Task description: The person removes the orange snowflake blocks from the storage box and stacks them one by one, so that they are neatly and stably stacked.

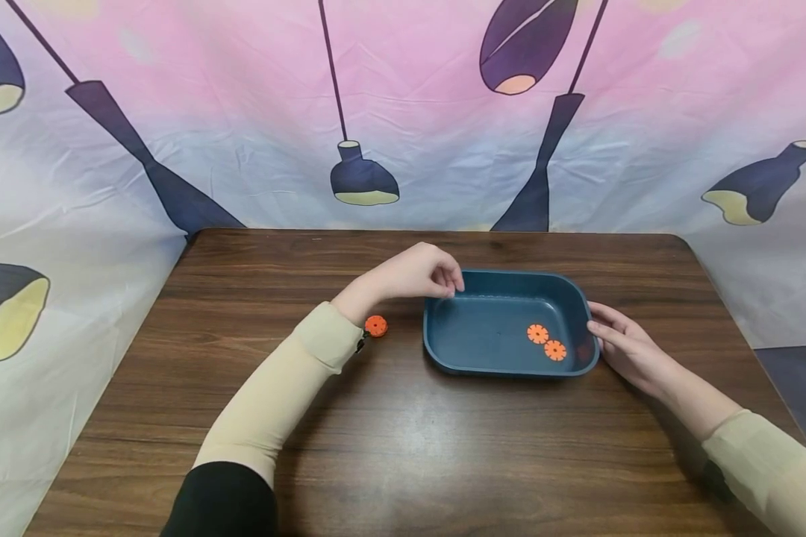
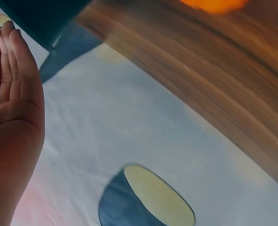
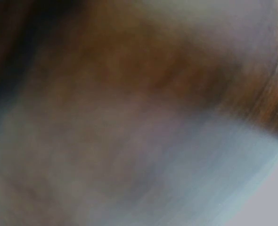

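A dark blue rectangular tray (image 1: 490,371) sits on the wooden table in the head view. Inside, toward its right end, lie two orange notched discs (image 1: 537,333). My left hand (image 1: 416,272) is over the tray's back left corner, fingers bent and tips close to the thumb; whether it pinches the rim or a small thing is hidden. In the left wrist view its fingers (image 2: 16,70) show beside the tray wall. My right hand (image 1: 628,347) holds the tray's right end, thumb at the rim. Left of the tray, near the left wrist, is another orange disc (image 1: 376,326), possibly stacked.
The brown wooden table (image 1: 403,462) spreads around the tray. A patterned cloth (image 1: 262,149) with lamp shapes hangs behind the table's far edge. The right wrist view is badly blurred.
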Available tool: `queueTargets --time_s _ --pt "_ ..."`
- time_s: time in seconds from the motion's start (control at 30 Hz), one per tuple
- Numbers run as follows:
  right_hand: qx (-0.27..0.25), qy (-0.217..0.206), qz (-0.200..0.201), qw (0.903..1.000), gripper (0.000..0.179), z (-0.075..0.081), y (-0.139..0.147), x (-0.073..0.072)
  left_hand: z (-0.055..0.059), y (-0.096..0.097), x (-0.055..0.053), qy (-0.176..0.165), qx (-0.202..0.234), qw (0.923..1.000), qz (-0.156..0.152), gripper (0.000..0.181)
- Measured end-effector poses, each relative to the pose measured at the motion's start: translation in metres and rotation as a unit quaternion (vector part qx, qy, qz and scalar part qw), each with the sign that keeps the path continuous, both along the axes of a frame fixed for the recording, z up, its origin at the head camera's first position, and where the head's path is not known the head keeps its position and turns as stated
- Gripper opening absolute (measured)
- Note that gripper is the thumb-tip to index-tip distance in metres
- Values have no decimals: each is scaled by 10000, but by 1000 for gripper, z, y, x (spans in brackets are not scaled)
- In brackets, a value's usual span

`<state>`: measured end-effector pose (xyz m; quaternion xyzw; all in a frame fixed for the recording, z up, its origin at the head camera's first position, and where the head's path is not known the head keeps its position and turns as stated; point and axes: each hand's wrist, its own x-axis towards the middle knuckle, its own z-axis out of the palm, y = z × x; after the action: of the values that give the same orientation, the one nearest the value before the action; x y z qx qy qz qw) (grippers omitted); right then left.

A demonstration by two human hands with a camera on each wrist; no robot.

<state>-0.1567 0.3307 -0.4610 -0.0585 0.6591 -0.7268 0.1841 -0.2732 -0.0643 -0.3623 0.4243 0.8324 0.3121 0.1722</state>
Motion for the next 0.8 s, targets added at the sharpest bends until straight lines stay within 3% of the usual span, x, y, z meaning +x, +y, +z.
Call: queueTargets --time_s 0.53,0.8 --pt "36 -14 -26 10000 31 -1 0 1 -27 64 1 -60 48 9987 -506 14" --pt "-128 103 24 9999 33 -3 0 -1 -36 84 4 -148 -13 9975 -694 20"
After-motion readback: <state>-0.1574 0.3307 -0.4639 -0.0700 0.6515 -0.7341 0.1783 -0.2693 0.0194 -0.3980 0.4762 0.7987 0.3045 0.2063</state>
